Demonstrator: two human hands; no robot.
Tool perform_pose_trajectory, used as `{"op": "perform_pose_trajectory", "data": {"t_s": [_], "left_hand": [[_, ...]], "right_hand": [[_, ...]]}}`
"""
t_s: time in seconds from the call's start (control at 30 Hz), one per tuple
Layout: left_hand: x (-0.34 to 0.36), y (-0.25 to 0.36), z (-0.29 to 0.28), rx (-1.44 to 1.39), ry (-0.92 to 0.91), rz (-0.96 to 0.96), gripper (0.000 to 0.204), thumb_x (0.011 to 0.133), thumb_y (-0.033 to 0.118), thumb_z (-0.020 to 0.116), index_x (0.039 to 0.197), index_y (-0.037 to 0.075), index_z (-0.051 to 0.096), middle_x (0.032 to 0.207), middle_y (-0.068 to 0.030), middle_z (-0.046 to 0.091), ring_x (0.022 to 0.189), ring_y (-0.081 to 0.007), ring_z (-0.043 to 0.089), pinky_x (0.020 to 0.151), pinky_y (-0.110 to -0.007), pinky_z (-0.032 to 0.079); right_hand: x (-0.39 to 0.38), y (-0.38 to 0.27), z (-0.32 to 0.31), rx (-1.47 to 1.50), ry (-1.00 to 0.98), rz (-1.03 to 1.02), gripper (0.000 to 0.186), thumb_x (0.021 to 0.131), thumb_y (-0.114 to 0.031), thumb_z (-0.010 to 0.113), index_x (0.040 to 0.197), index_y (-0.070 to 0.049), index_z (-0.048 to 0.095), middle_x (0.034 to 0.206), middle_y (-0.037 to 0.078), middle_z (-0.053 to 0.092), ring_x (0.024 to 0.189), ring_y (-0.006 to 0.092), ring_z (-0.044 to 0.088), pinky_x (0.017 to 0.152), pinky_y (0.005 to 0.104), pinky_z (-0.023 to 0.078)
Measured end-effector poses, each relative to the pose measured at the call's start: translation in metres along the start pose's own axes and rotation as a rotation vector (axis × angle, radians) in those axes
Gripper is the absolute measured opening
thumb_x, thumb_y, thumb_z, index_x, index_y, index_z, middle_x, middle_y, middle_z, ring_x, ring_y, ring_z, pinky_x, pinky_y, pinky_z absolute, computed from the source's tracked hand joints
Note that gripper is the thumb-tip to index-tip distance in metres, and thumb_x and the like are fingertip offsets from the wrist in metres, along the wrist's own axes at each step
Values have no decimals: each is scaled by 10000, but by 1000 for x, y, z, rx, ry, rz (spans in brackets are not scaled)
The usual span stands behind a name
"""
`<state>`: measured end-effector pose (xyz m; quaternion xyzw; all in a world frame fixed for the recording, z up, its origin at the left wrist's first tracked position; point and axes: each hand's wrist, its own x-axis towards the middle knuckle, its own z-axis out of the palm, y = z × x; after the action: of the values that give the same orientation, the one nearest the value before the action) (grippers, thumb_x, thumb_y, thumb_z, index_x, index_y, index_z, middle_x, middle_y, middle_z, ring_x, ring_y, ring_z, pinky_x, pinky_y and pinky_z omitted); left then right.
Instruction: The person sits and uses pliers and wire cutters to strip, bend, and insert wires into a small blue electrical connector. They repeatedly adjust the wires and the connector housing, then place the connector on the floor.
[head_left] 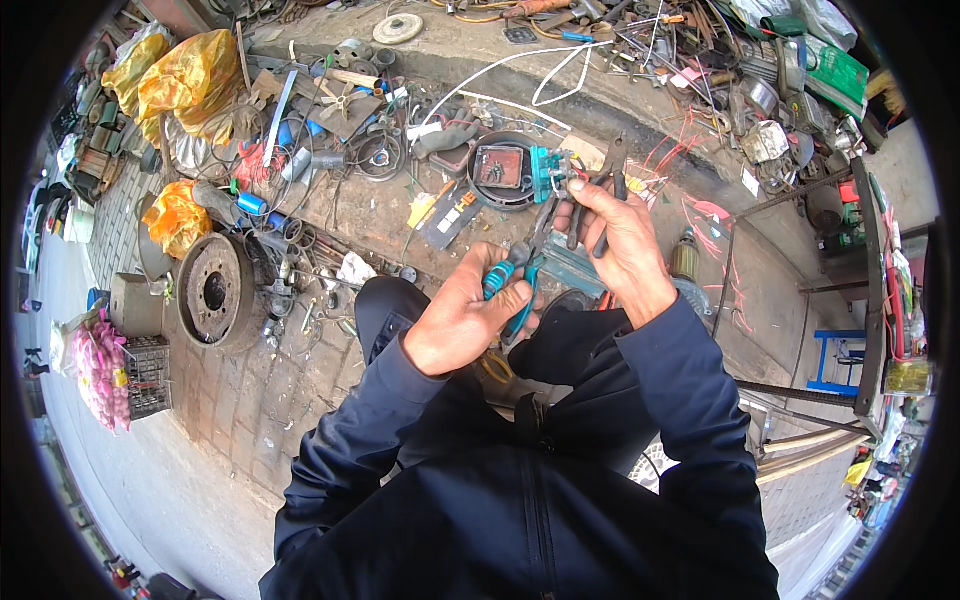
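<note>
My left hand (475, 305) is closed on teal-handled pliers (512, 285), whose dark jaws point up toward my right hand. In my right hand (625, 235) are dark-handled pliers (602, 225), with their metal jaws upward, and a small teal electrical part (550, 172) with metal fittings under my thumb. The tips of the teal-handled pliers are near that part; whether they touch it I cannot tell. Behind it lies a round black pan (490, 200) holding a reddish square tray (504, 166). A teal metal piece (570, 270) lies below my hands.
Scrap metal (640, 30) covers the concrete step above. Orange-yellow sacks (185, 85), a rusty wheel rim (212, 300) and a crate (148, 385) with a pink net sack are at left. A grey glove (445, 138) lies ahead. A motor armature (685, 258) and a metal frame (800, 390) are at right.
</note>
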<state>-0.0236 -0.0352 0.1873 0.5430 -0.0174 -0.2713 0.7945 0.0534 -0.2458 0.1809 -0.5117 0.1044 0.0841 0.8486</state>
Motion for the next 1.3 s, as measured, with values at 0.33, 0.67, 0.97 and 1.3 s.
{"op": "perform_pose_trajectory", "data": {"t_s": [0.33, 0.67, 0.97, 1.3], "left_hand": [[4, -11, -1, -461, -112, -232, 189, 961, 129, 673, 1081, -12, 639, 938, -87, 648, 764, -203, 620, 654, -344, 483], [43, -53, -45, -32, 8, 38, 175, 935, 128, 731, 1042, 24, 639, 833, -23, 622, 719, -122, 596, 627, -287, 500], [67, -79, -103, 166, 42, 10, 180, 929, 139, 754, 1038, 50, 642, 875, 7, 636, 757, -100, 587, 702, -289, 524], [73, -93, -120, 389, 22, 89, 168, 898, 99, 771, 1010, 37, 663, 833, 23, 601, 801, -79, 495, 744, -279, 447]], "right_hand": [[-2, 6, 5, -36, -18, -23, 157, 931, -64, 694, 1053, 8, 626, 923, 90, 682, 752, 196, 692, 679, 339, 598], [-30, -1, -8, -263, -151, 200, 332, 1047, -306, 546, 1146, 7, 599, 899, 113, 684, 741, 171, 643, 638, 288, 497], [-42, 23, -12, -137, -480, 624, 367, 1058, -253, 511, 1263, 49, 547, 1012, 220, 694, 562, 93, 538, 470, 199, 380], [-24, 29, -5, -187, -526, 703, 360, 1045, -228, 532, 1279, 46, 536, 1040, 221, 698, 585, 128, 576, 464, 230, 398]]}}
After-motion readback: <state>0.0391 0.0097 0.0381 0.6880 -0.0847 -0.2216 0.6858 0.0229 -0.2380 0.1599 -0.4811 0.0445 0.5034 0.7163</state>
